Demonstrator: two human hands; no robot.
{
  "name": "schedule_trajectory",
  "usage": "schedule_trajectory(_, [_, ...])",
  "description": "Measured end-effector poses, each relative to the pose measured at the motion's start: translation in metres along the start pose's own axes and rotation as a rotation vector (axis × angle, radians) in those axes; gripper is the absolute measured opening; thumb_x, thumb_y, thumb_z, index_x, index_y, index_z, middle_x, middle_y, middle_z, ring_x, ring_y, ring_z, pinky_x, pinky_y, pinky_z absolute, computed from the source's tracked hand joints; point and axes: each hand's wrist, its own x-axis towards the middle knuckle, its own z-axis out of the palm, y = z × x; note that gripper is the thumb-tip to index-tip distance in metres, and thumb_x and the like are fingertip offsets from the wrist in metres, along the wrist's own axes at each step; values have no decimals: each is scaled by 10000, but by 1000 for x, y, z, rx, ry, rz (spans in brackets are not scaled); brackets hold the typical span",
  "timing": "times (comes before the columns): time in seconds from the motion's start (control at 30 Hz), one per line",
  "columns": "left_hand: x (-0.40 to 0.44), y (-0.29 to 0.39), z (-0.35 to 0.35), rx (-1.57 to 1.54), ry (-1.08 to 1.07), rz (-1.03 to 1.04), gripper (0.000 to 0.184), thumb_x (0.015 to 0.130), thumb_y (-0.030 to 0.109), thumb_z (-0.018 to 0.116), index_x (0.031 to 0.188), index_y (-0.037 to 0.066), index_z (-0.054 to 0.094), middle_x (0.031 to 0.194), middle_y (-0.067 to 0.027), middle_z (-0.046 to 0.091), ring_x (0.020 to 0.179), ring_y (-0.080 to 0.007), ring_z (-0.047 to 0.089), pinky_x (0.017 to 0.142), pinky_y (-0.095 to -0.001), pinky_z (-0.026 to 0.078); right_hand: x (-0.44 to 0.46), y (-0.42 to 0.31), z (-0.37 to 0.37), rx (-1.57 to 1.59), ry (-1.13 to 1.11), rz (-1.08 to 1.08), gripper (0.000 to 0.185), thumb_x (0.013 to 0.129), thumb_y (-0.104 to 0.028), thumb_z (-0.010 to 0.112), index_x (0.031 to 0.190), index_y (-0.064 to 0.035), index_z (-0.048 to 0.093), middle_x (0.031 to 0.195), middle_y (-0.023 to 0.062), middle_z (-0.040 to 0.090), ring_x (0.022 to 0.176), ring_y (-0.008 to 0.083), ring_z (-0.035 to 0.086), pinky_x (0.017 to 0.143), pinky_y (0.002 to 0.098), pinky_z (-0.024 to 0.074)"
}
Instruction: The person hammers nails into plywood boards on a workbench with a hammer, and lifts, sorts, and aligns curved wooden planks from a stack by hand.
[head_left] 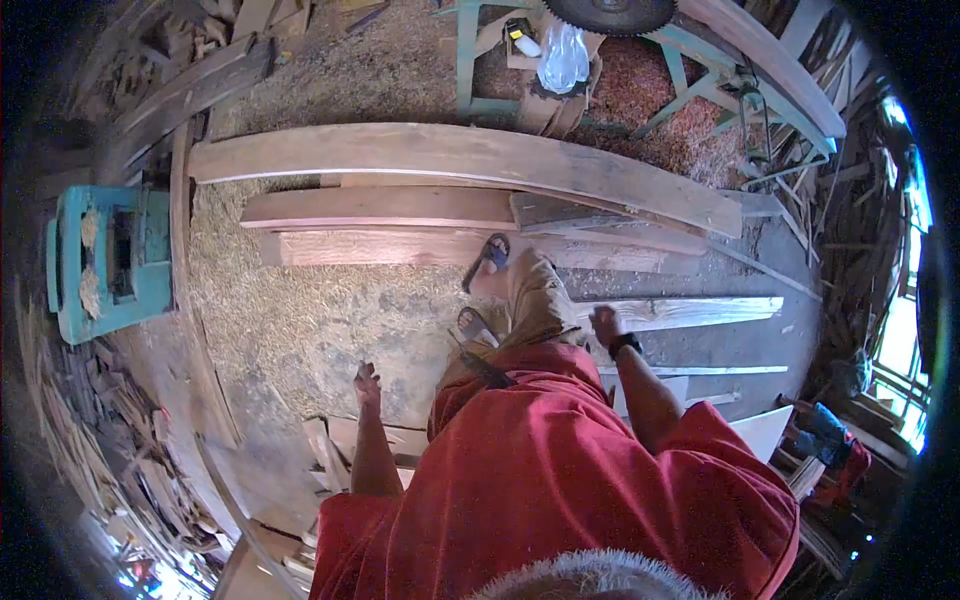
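My left hand (367, 382) hangs over the sawdust-covered floor, fingers apart and nothing in them. Lower and to the right, my right hand (605, 326), with a dark watch (625, 344) at the wrist, looks loosely curled, and I see nothing in it. It is nearest the left end of a pale plank (690, 313); whether it touches the wood I cannot tell. One sandaled foot (488, 262) is at a reddish board (370, 248), the other (474, 324) on the floor. Beyond them lie a brown beam (380, 208) and a long curved plank (440, 150).
A round saw blade (612, 12) sits on a green stand (467, 60) at the top, beside a clear plastic bag (564, 62) and a yellow-black tape measure (522, 38). A teal machine (100, 262) stands left. Scrap wood (110, 420) piles along the sides.
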Motion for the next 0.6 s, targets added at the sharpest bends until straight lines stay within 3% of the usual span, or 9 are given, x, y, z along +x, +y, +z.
schedule_trajectory(0.03, [-2, 22, 12, 60, -17, 89, 757, 901, 664, 445, 1283, 18, 549, 1215, -94, 611, 930, -216, 596, 671, -329, 440, 26, -25, -29, -79, 26, -83, 320, 908, -279, 546, 1121, -47, 601, 1100, 212, 637, 949, 406, 625, 835, 474, 493])
schedule_trajectory(0.07, [3, 38, 20, 77, -19, 88, 757, 901, 664, 445, 1283, 18, 549, 1215, -94, 611, 930, -216, 596, 671, -329, 440, 66, -96, -96, 103, -42, 182, 346, 908, -303, 564, 1156, -63, 592, 1111, 193, 644, 979, 403, 622, 857, 471, 491])
schedule_trajectory(0.13, [16, 74, 46, 137, -87, 110, 730, 914, 642, 434, 1253, 11, 570, 1202, -106, 615, 969, -240, 607, 684, -315, 440, 137, -149, -129, 352, 99, 205, 378, 920, -334, 571, 1184, -63, 593, 1180, 202, 618, 1036, 424, 592, 888, 468, 478])
schedule_trajectory(0.2, [20, 109, 76, 240, -151, 133, 696, 929, 600, 435, 1252, -3, 566, 1209, -123, 616, 993, -251, 611, 717, -317, 457, 216, -194, -162, 248, 318, -166, 376, 889, -219, 625, 1216, -42, 573, 1246, 221, 569, 1081, 409, 571, 892, 449, 474])
schedule_trajectory(0.27, [42, 125, 98, 476, -298, 312, 581, 956, 456, 448, 1253, -33, 550, 1198, -186, 627, 1024, -272, 622, 834, -344, 495, 270, -250, -198, 464, 318, -45, 387, 891, -208, 619, 1233, -35, 564, 1268, 211, 554, 1100, 395, 570, 914, 438, 475])
schedule_trajectory(0.3, [21, 165, 124, 385, -294, 139, 551, 978, 409, 422, 1254, -53, 539, 1195, -230, 621, 1042, -284, 622, 904, -371, 490, 298, -274, -217, 605, 303, -19, 400, 895, -214, 614, 1247, -34, 554, 1293, 210, 536, 1110, 396, 567, 920, 439, 477])
schedule_trajectory(0.43, [34, 282, 206, 639, -433, 183, 623, 1015, 457, 334, 1230, -92, 533, 1224, -245, 601, 1069, -288, 607, 921, -365, 470, 390, -319, -254, 356, 540, -159, 538, 893, -198, 598, 1374, -48, 408, 1394, 228, 438, 1122, 412, 561, 914, 470, 487])
schedule_trajectory(0.5, [65, 308, 253, 348, -442, 372, 621, 1015, 459, 342, 1188, -98, 556, 1163, -222, 628, 1070, -262, 589, 932, -354, 445, 425, -326, -261, 330, 511, -89, 561, 890, -184, 588, 1392, -52, 376, 1397, 243, 425, 1165, 428, 522, 938, 474, 472])
schedule_trajectory(0.6, [48, 411, 322, 399, -508, 522, 638, 1013, 470, 339, 1170, -104, 570, 1121, -217, 637, 1074, -255, 578, 942, -355, 427, 464, -323, -253, 258, 533, -55, 609, 878, -151, 573, 1420, -42, 317, 1415, 282, 377, 1266, 492, 391, 993, 502, 423])
